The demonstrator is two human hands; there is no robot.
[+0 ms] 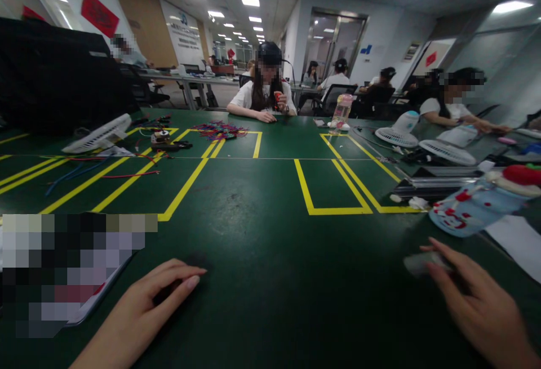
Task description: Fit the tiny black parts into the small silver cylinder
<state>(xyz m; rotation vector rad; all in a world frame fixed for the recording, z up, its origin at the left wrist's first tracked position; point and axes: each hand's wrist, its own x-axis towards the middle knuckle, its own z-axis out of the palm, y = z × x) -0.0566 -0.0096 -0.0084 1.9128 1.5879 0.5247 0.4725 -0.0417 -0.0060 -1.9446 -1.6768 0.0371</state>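
Note:
My left hand (147, 296) lies low on the green table (253, 296), its fingers stretched out and the thumb a little apart, with nothing between them. To its left is a blurred-out patch with the white edge of a flat item (91, 307). Over the right side of the table, my right hand (477, 296) pinches a small pale grey object (422, 263) between thumb and fingers. Motion blur hides what kind of object it is. Just beyond that hand leans a light blue cup (465, 208) with a red and white top.
Yellow tape (338, 211) marks boxes on the table. Loose wires (220, 130) lie toward the far side. White fans (397, 130) and dark metal bars (435, 183) occupy the right. A pink bottle (341, 112) stands near a person (270, 84) seated opposite. A black bulky shape (59, 70) rises at left.

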